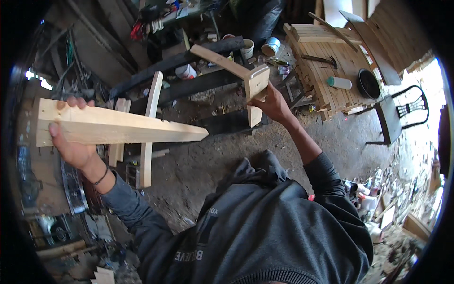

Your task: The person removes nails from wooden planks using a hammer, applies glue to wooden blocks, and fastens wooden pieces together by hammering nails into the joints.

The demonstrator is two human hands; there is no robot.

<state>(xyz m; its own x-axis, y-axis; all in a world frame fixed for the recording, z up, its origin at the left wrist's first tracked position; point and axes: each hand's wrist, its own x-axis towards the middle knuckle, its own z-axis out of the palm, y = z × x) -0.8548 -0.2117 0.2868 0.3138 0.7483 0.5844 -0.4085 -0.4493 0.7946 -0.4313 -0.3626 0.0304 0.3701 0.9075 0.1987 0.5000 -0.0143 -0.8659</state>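
My left hand (75, 149) is closed round the wide end of a tapered wooden leg (127, 125), held out level at the left, its narrow end pointing right. Over at the centre right, my right hand (275, 105) grips a short, thick wooden piece (257, 84). A whitish streak runs along that piece's upper end, and a wooden rail (218, 60) meets it there, slanting to the far left. Behind the leg, a pale wooden strip (152, 102) lies across dark beams (189, 87); the leg hides part of it.
At the right, a plank-topped bench (326, 71) bears a hammer (321, 59), a white bottle with a green cap (339, 83) and a black bowl (368, 83). A dark chair (390, 118) stands beside it. Buckets (271, 46) sit beyond the beams. Scraps litter the lower right floor.
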